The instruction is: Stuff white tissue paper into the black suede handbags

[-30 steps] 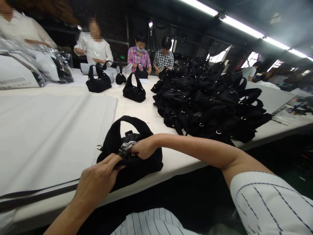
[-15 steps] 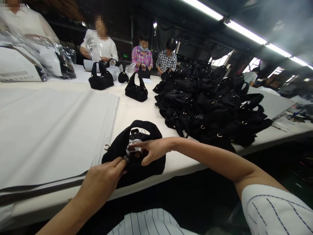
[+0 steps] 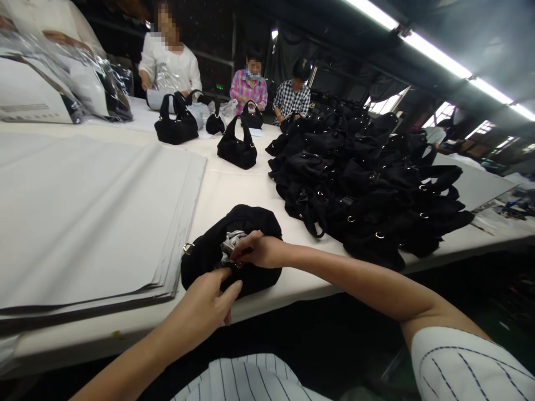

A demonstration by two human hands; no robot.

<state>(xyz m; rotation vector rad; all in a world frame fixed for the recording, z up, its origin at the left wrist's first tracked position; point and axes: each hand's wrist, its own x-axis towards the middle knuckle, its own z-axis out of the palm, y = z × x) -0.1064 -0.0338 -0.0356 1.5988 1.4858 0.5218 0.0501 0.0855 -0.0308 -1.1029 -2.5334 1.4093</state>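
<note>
A small black handbag (image 3: 254, 220) lies at the near edge of the white table (image 3: 234, 186), with grey stuffing paper (image 3: 232, 243) showing at its mouth. My left hand (image 3: 207, 303) pinches the bag's near rim. My right hand (image 3: 257, 250) reaches across from the right, fingers closed at the opening, on the rim beside the paper. A metal ring (image 3: 187, 248) sticks out at the bag's left end.
A thick stack of white sheets (image 3: 83, 206) lies to the left. A big heap of black handbags (image 3: 368, 184) fills the right side. Three finished bags (image 3: 236, 147) stand further back. Several people work at the far end, beside plastic-wrapped goods (image 3: 62, 83).
The bag's handle has dropped down and the bag sits flatter. My right hand has shifted from the clasp to the rim by the paper; my left hand slid to the near rim.
</note>
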